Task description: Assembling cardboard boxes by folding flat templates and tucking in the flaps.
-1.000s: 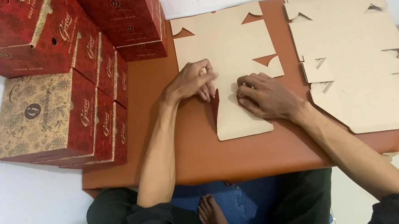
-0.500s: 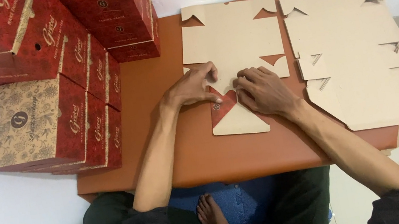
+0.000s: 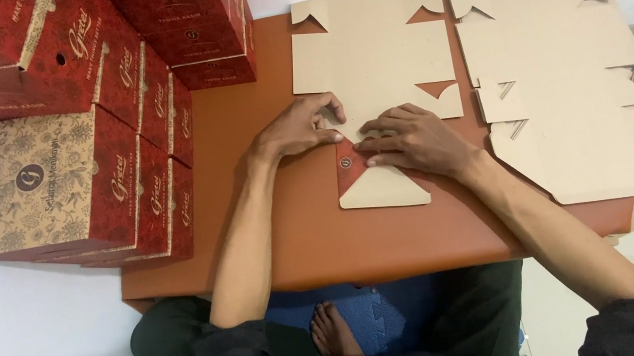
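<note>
Pressing flat with both palms, my left hand (image 3: 300, 127) and right hand (image 3: 412, 140) are holding down the folded flap (image 3: 352, 162) of the cardboard blank (image 3: 374, 57) on the table (image 3: 275, 236), gripping nothing.

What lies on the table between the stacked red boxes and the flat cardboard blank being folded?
In the head view, only bare table lies between the red boxes and the cardboard blank, apart from the left hand reaching across to the blank.
</note>
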